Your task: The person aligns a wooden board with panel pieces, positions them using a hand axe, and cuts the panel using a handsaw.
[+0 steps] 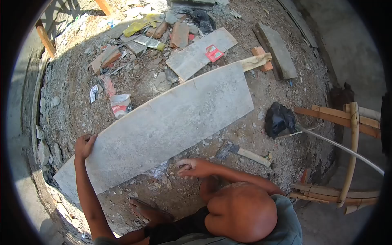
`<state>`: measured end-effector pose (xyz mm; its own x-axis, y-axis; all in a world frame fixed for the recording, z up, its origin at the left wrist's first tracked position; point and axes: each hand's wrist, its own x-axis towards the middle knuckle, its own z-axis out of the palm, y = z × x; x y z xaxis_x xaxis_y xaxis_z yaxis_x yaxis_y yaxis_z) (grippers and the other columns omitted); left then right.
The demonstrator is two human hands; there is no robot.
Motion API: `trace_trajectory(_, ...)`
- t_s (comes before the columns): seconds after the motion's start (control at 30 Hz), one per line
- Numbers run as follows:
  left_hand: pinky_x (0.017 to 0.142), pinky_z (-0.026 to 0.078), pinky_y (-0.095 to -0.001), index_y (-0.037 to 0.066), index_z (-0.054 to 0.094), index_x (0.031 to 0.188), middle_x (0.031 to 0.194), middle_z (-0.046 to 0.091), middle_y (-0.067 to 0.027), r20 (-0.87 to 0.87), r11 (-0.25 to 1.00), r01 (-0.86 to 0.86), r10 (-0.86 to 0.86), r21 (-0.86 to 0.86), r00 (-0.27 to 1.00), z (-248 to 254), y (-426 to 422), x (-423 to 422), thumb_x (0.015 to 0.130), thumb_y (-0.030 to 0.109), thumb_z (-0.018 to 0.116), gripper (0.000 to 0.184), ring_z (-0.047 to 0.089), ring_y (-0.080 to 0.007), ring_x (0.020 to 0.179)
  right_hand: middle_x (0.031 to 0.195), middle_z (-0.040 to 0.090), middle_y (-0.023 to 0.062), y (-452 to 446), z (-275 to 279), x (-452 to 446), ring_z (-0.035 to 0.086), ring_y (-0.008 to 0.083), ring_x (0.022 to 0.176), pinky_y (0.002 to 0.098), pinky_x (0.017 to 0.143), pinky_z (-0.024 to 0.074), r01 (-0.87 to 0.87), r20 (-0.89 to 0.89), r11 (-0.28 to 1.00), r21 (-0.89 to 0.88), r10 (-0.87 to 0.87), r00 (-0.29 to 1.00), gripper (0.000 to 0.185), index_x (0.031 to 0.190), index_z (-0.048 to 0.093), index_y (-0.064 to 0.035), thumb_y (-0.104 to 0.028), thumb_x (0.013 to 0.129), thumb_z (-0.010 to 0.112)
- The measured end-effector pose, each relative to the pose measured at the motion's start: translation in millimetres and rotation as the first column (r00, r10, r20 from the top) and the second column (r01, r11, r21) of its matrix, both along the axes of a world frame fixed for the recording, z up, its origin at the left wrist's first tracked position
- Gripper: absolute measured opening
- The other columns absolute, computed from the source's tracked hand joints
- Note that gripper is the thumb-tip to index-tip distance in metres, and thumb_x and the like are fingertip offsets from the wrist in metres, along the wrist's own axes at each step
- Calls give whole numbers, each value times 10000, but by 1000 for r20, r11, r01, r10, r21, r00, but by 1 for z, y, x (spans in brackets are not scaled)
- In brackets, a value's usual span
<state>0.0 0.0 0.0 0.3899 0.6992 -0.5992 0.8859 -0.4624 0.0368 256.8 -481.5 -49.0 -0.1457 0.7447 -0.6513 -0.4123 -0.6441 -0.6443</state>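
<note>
Rough, gravelly ground (304, 79) fills the scene, and straight across the middle of it lies a long grey panel (171, 134), slanting from lower left to upper right, dusty and blotched. A pale wooden strip (256, 62) runs along its far edge and pokes out past the right end, over a brick (267, 67). Out right, a lashed pole frame (349, 163); beyond the panel, a shorter grey board (188, 63), and next to that on the right a thick slab (279, 51).

And here's a black plastic bag (280, 119), crumpled beside the end of a pale rod (341, 147); what's in it, if anything, cannot be told. Below it a hammer-like tool (247, 154) lies on the dirt near the panel's close edge.

Now the hands! The right hand (194, 168), half open with fingers loosely curled, is just off that close edge with no hold visible. The left hand (85, 146) is bent over the far edge near the left end, fingers closed around the panel's rim.

Smaller again: a torn red-and-white packet (121, 105) beyond the panel, its inside unclear, and a flat red packet (214, 53) on the shorter board, contents hidden.
</note>
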Motion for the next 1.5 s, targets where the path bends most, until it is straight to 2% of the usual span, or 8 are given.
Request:
trace_trajectory(0.07, 1025, 495, -443, 41, 720, 1237, 1227, 710, -232, 264, 957, 100, -175, 273, 949, 24, 16, -31, 962, 520, 617, 561, 658, -381, 1196, 1215, 741, 147, 26, 30, 13, 748, 192, 966, 336, 825, 585, -288, 138, 948, 133, 270, 953, 609, 1460, 545, -44, -392, 990, 714)
trace_trajectory(0.1, 1025, 495, -443, 41, 720, 1237, 1227, 710, -232, 341, 985, 74, -123, 154, 932, -45, -26, -11, 962, 520, 617, 561, 658, -381, 1196, 1167, 753, 132, -10, 53, 46, 746, 186, 937, 341, 804, 582, -232, 268, 972, 34, 215, 939, 566, 1423, 578, -36, -382, 994, 710)
trace_trajectory(0.2, 1020, 492, -446, 19, 719, 1226, 1235, 706, -234, 491, 972, -3, -116, 236, 864, -8, -19, 16, 983, 434, 614, 493, 658, -404, 1166, 1058, 771, 115, 40, 57, 89, 734, 175, 858, 349, 762, 571, -44, 475, 985, 168, -41, 879, 433, 1292, 678, -31, -335, 988, 719)
trace_trajectory(0.43, 1030, 472, -453, 1, 712, 1189, 1212, 705, -203, 740, 932, 258, -359, 254, 569, -21, -149, 172, 947, 316, 706, 397, 630, -389, 1168, 1202, 698, 168, 150, 60, 212, 673, 351, 1079, 456, 878, 551, -180, 997, 981, 76, -70, 38, 299, 1191, 709, -64, -161, 910, 675)
trace_trajectory(0.67, 990, 497, -467, 4, 704, 1200, 1208, 706, -192, 637, 895, 334, -446, 296, 629, -21, -193, 264, 911, 485, 718, 561, 646, -376, 1147, 1417, 552, 106, 220, 20, 243, 616, 340, 1239, 471, 956, 540, -464, 964, 877, -128, 1, -265, 701, 1486, 535, -180, -76, 823, 737)
trace_trajectory(0.97, 821, 555, -508, 34, 748, 1098, 902, 735, -243, 440, 926, 332, -376, 178, 815, -38, -190, 250, 865, 690, 665, 701, 711, -435, 897, 1359, 552, 131, 232, 43, 250, 638, 305, 1216, 443, 930, 548, -454, 894, 792, -408, 247, -373, 791, 1415, 546, -179, -156, 703, 890)
trace_trajectory(1.2, 838, 549, -511, 58, 772, 1054, 980, 741, -259, 486, 950, 200, -295, 238, 823, -51, -146, 166, 928, 620, 619, 596, 710, -443, 934, 1132, 672, 75, 212, 34, 275, 660, 261, 1106, 439, 890, 523, -499, 772, 819, -284, -113, -625, 178, 1046, 733, -151, -160, 875, 685)
trace_trajectory(1.5, 832, 568, -485, 90, 815, 993, 977, 761, -207, 445, 979, 187, -204, 84, 872, -39, -160, 140, 952, 532, 630, 480, 734, -391, 912, 891, 690, 71, 83, 172, 307, 655, 287, 885, 433, 740, 511, -309, 625, 896, 319, -444, -642, 214, 1033, 713, -142, -118, 830, 774)
